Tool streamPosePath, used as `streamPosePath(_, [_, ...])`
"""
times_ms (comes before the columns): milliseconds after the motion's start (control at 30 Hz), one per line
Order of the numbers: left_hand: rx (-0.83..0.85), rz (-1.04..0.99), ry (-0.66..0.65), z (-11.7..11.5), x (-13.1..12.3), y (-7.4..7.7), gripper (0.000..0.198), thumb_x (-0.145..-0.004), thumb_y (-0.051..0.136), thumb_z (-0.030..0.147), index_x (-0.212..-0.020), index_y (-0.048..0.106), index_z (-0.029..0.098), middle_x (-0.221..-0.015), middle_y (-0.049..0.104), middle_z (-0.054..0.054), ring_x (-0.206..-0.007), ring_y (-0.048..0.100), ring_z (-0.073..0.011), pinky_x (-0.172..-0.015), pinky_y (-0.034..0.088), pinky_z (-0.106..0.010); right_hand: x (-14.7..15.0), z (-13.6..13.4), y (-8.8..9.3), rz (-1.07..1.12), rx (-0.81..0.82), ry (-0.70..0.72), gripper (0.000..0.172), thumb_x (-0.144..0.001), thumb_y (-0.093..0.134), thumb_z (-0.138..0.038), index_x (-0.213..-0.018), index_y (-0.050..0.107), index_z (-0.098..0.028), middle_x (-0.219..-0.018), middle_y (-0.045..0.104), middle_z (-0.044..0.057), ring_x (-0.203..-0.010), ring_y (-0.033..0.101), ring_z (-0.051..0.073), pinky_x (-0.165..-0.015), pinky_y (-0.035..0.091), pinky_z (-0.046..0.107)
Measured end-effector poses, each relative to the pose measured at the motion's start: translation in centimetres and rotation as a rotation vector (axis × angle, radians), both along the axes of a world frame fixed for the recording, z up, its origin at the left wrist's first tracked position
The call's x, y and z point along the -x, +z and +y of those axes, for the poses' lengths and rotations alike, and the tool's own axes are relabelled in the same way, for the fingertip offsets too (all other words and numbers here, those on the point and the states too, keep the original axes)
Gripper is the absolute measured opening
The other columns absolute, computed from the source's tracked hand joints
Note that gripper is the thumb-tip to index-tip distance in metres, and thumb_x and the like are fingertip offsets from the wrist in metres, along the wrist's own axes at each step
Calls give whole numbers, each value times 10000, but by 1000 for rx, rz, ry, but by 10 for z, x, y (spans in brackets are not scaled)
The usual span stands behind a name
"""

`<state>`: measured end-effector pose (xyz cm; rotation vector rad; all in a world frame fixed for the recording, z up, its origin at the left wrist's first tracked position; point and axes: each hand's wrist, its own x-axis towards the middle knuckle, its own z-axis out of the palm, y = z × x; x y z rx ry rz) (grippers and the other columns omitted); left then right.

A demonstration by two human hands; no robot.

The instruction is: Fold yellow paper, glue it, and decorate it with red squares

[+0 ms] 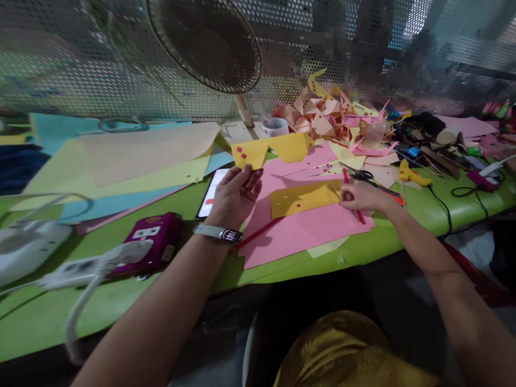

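My left hand (237,196) is closed on a yellow paper cut-out (288,149), raised above the table, with small red squares at its left end. Its fingers pinch the lower left edge. Over a pink sheet (266,247), my right hand (360,196) is closed in a pinch at the right end of a yellow paper strip (296,201). A thin metal tool like tweezers (335,186) shows by its fingertips, partly hidden. One small red square lies on the strip. Black-handled scissors (365,174) lie just beyond this hand.
A phone (212,196) lies beside my left wrist. A purple socket box (151,242) and power strip (76,271) with cords occupy the left. Paper scraps (326,115) pile at the back near a fan (207,45). A yellow glue gun (413,174) lies right.
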<state>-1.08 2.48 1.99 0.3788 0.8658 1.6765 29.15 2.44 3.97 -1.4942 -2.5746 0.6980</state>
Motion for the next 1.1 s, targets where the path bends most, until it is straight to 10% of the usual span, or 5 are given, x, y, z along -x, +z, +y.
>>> streamPosePath(300, [44,34,17,-4,-4,7,319,-868,571,-43,-669,627,201,-611,718,62,-573,706,-83,-488,510,-139,-11,-21,22,1,-130,-9,243,-917,585,-349,-1048,728,-203,-806,704,37,-699,592,159,-666,359,283])
streamPosePath(433, [34,47,-1,-3,-4,5,346,-894,555,-32,-655,634,206,-604,714,66,-579,702,-70,-502,509,-133,-67,-12,32,156,-260,-294,343,-901,591,-377,-1188,690,-218,-892,720,49,-705,614,177,-662,434,294])
streamPosePath(567, [-3,62,-31,0,-2,-1,303,-872,605,-21,-669,637,202,-630,722,69,-596,707,-64,-519,510,-128,-140,16,26,-260,-461,-654,365,-842,600,-182,-1195,684,-146,-1081,719,140,-940,659,264,-794,467,348])
streamPosePath(800, [-26,63,-44,2,-1,-9,231,-825,686,4,-726,613,200,-655,735,62,-657,730,-84,-563,523,-139,-183,36,-7,-585,-302,-615,503,-838,663,-272,-1306,616,-95,-1299,589,226,-1094,611,312,-874,471,372])
streamPosePath(1100, [-61,112,-79,5,-1,-17,244,-717,828,102,-740,626,236,-755,753,47,-740,752,-110,-592,546,-161,-175,34,7,-240,-983,-766,601,-879,472,-134,-1476,461,-62,-1420,483,304,-1319,442,352,-1070,346,479])
